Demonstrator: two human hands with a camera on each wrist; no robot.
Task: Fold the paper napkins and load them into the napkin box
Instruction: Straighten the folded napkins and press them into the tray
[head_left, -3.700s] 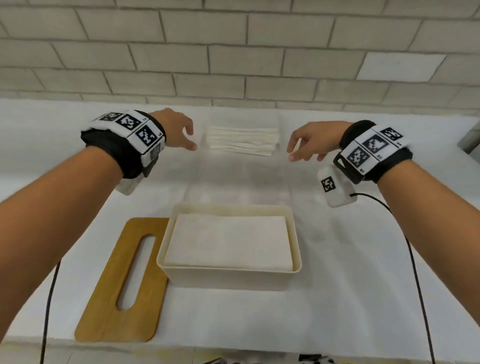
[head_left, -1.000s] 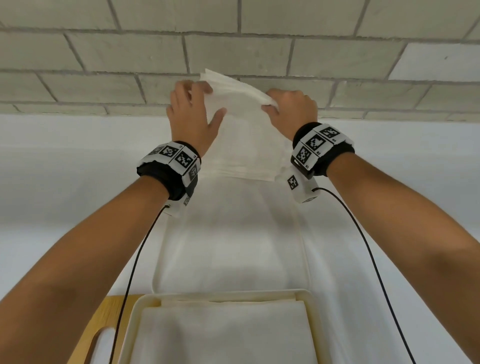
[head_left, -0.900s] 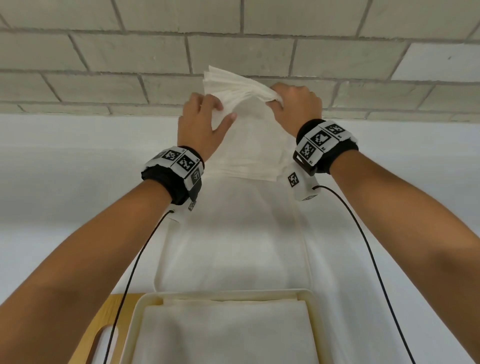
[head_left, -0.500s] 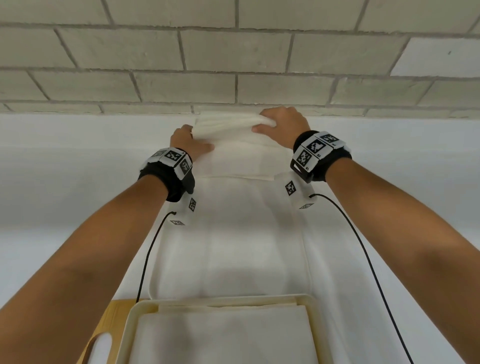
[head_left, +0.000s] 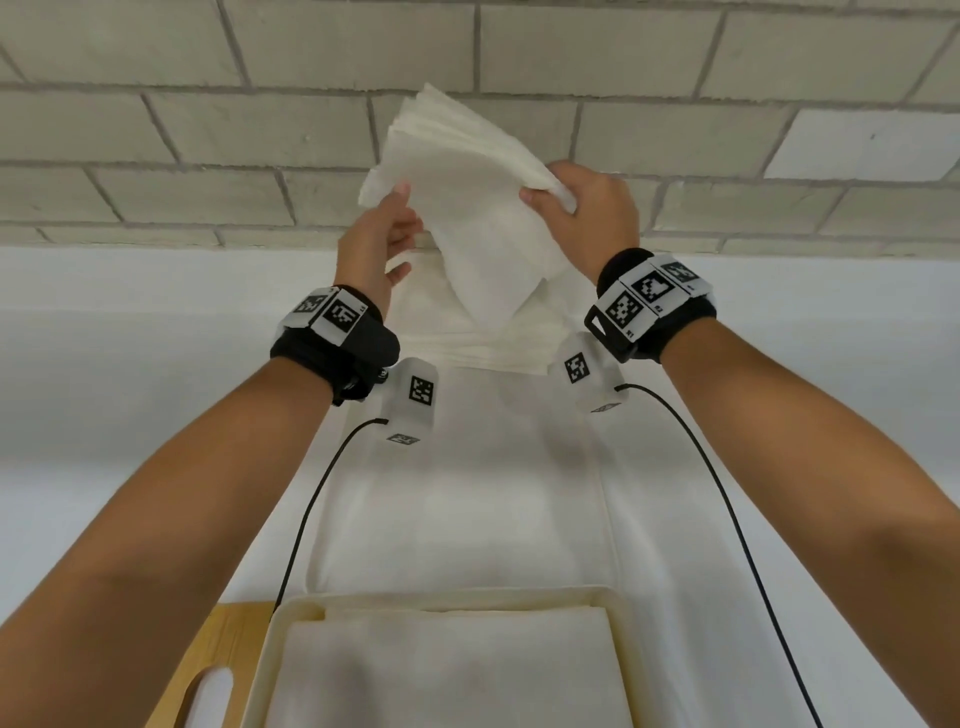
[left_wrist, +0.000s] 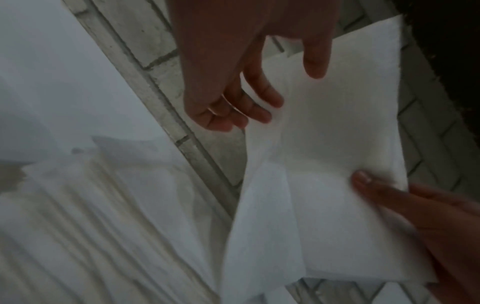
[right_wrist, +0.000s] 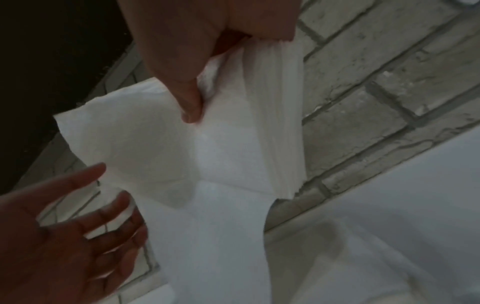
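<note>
A bundle of white paper napkins (head_left: 467, 197) hangs in the air in front of the brick wall, one sheet drooping below it. My right hand (head_left: 545, 195) pinches the bundle's right edge between thumb and fingers (right_wrist: 192, 102). At the bundle's left edge is my left hand (head_left: 402, 228), fingers loose and spread, thumb (left_wrist: 315, 65) lying on the front sheet (left_wrist: 337, 133). Beneath the hands, a flat napkin stack (head_left: 467, 345) lies on the table. The cream napkin box (head_left: 270, 649) sits at the bottom edge with napkins (head_left: 447, 670) inside.
The wooden slotted lid (head_left: 218, 660) lies left of the box. A white cloth strip (head_left: 467, 493) runs from the box to the stack. Black wrist cables (head_left: 306, 514) trail across the white table. The brick wall (head_left: 156, 130) stands close behind the hands.
Half a second ago both hands held the bundle low on the stack by the wall. It is now lifted and fanned out; the left hand's fingers have loosened.
</note>
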